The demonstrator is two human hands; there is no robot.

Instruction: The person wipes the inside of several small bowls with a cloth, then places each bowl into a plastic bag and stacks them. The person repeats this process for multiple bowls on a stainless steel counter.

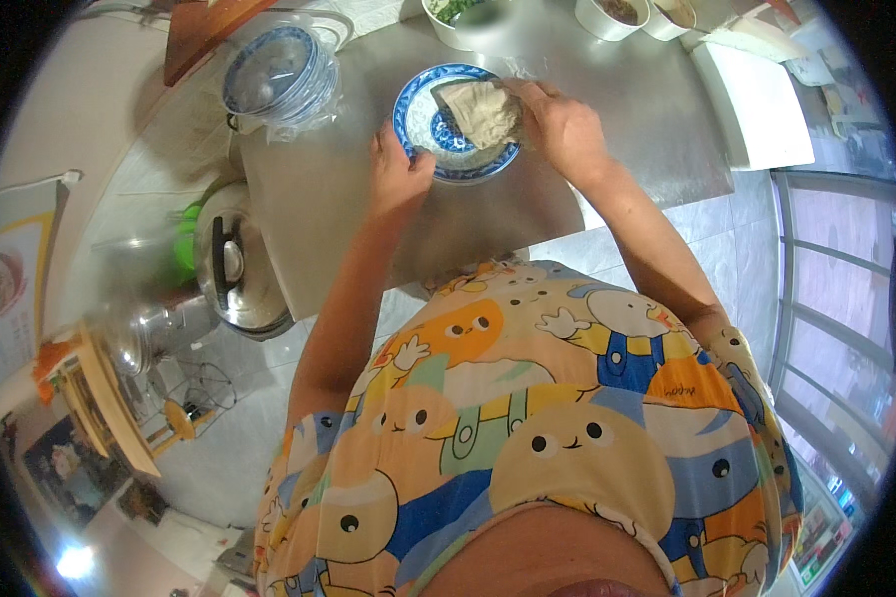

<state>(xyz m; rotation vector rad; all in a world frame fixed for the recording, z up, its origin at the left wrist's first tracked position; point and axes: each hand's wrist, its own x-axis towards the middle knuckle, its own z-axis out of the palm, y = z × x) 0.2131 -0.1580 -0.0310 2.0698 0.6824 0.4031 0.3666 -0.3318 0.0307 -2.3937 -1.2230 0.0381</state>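
Note:
A blue-and-white patterned plate [424,112] is before me, over a stainless steel tabletop [642,134]. My left hand [402,170] grips its left rim, with the thumb on the near edge. At the plate's right side, my right hand [564,127] holds a crumpled, pale cloth [481,112] against the inner surface. The cloth covers the right part of the plate; the fingertips of my right hand are partly hidden behind it.
Stacked bowls in clear plastic wrap [280,78] stand at the back left. White tubs of food [612,16] line the far edge, and a white box [754,108] is at the right. A lidded metal pot [243,261] stands left of the table.

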